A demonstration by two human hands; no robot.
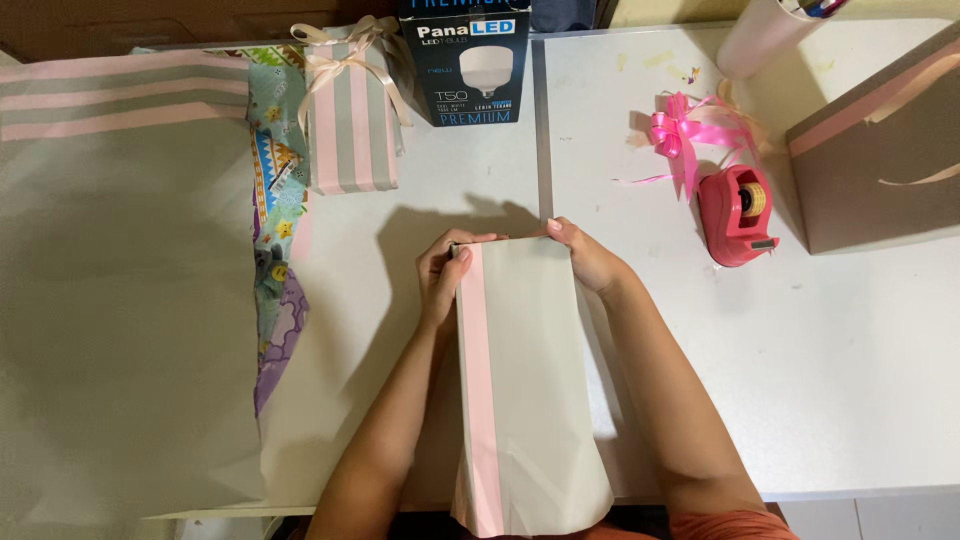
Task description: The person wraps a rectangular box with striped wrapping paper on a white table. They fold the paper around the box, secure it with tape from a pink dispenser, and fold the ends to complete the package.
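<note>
Wrapped box (525, 380), covered in pale grey paper with one pink stripe running lengthwise, stands at the centre of the white table (850, 360) directly below my viewpoint, its far end pointing away from me. My left hand (443, 278) clasps the far left corner, fingers curled over the top edge and thumb along the pink stripe. My right hand (585, 255) presses the far right corner, fingers folded over the edge; both hands are closed on the box. To the left, a large sheet of grey wrapping paper (120, 300) with pink bands lies spread over the table, and a strip of colourful patterned paper (275, 240) shows beside it. Behind the box stands a finished gift (350, 120) in grey-and-pink stripes, tied with a cream ribbon bow, just beside a dark lamp carton (465, 65). To the right lie a bright pink ribbon bow (685, 130) and, touching its tails, a pink tape dispenser (738, 215). A grey paper bag (880, 150) lies at the right edge.
</note>
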